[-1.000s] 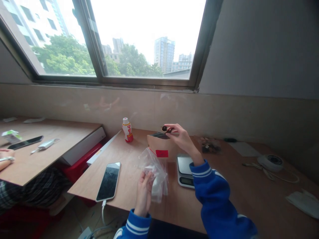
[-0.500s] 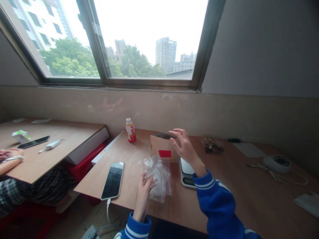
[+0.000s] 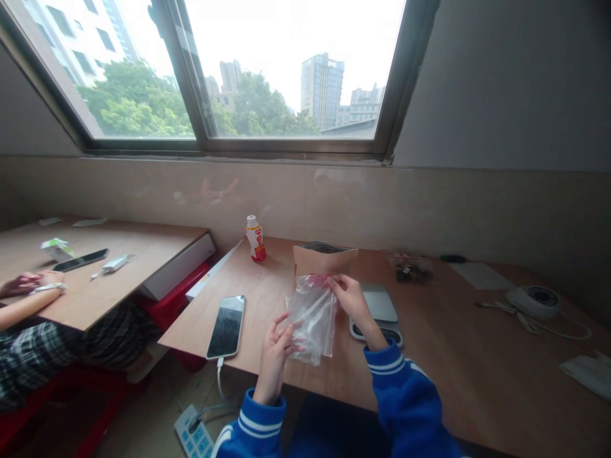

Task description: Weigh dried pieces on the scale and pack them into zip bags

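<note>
Clear plastic zip bags (image 3: 312, 318), several layered together, hang over the table between my two hands. My right hand (image 3: 352, 300) pinches their top edge at the right corner, by a reddish strip. At the left side my left hand (image 3: 277, 350) has its fingers curled around the bags' edge, partly seen through the film. Behind the bags stands a brown paper pouch (image 3: 324, 257) with its top gaping; its contents cannot be made out. A digital scale (image 3: 380, 304) lies just beyond my right wrist, partly covered by it.
A charging phone (image 3: 226, 327) lies on the left, with a red-and-white bottle (image 3: 256, 239) behind it. Farther right are a clear packet with dark pieces (image 3: 413, 272) and a white round device (image 3: 533, 301) with a cable. Another person's hands (image 3: 41, 286) rest on the neighbouring table.
My right hand has come down from above the pouch and taken hold of the bags' top edge. The bags are spread flatter and more upright. The view has shifted slightly.
</note>
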Action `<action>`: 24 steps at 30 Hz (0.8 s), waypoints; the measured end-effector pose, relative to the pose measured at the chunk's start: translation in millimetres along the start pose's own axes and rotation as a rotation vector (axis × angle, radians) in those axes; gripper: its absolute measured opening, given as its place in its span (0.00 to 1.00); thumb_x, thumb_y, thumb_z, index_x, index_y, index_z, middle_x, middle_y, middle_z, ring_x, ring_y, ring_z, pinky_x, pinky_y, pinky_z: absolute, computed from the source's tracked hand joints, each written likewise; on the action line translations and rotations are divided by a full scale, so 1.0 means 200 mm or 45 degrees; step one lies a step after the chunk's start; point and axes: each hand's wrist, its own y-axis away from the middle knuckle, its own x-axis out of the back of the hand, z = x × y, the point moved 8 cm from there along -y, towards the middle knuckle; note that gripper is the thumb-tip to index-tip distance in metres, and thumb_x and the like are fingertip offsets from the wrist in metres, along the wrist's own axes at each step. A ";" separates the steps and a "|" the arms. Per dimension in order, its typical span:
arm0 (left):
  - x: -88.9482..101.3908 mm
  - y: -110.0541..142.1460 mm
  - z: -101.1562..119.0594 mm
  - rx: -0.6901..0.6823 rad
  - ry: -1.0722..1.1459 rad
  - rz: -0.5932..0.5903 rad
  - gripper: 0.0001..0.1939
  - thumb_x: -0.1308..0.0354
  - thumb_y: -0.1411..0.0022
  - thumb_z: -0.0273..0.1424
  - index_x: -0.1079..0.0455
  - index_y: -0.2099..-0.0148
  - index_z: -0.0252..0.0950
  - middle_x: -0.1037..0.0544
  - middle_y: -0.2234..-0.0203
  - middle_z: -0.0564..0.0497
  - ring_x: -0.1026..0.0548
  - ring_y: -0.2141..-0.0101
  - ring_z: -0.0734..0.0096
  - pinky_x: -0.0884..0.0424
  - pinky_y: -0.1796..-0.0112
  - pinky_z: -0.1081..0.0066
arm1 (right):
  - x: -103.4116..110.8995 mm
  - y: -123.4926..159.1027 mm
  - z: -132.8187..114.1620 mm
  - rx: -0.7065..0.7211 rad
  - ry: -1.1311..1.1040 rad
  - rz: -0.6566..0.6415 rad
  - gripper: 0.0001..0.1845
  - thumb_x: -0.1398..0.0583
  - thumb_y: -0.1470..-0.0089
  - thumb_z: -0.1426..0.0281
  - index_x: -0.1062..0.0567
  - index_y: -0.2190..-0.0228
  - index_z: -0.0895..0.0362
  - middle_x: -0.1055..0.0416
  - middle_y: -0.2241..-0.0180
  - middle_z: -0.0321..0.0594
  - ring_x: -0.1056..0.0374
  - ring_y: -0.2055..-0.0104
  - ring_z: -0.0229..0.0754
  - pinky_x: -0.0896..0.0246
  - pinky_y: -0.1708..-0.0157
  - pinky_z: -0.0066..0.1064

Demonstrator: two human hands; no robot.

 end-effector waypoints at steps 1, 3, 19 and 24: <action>0.02 0.00 0.00 -0.012 -0.063 -0.010 0.29 0.34 0.51 0.38 0.37 0.49 0.34 0.21 0.61 0.40 0.22 0.72 0.65 0.26 0.72 0.69 | -0.01 0.00 -0.01 0.024 0.020 -0.010 0.21 0.41 0.49 0.51 0.26 0.72 0.58 0.25 0.72 0.43 0.30 0.70 0.46 0.37 0.69 0.34; 0.05 0.00 0.03 -0.124 -0.248 -0.013 0.28 0.36 0.49 0.40 0.36 0.48 0.33 0.22 0.58 0.38 0.22 0.64 0.59 0.26 0.64 0.63 | -0.04 0.02 -0.03 0.061 0.085 -0.003 0.20 0.42 0.47 0.52 0.26 0.72 0.57 0.24 0.71 0.43 0.29 0.69 0.46 0.37 0.67 0.34; -0.19 -0.30 -0.34 -0.718 -2.189 -0.355 0.25 0.51 0.36 0.32 0.42 0.37 0.39 0.37 0.39 0.42 0.41 0.39 0.51 0.43 0.44 0.47 | 0.01 0.21 0.03 0.151 1.038 0.149 0.18 0.52 0.37 0.61 0.28 0.56 0.56 0.25 0.60 0.48 0.27 0.64 0.47 0.38 0.69 0.31; -0.15 -0.32 -0.42 -0.671 -2.259 -0.363 0.27 0.52 0.35 0.38 0.46 0.35 0.41 0.41 0.37 0.43 0.46 0.37 0.52 0.47 0.42 0.47 | 0.52 0.14 0.23 0.136 0.967 0.444 0.18 0.53 0.41 0.62 0.26 0.63 0.57 0.27 0.63 0.46 0.32 0.69 0.44 0.38 0.66 0.33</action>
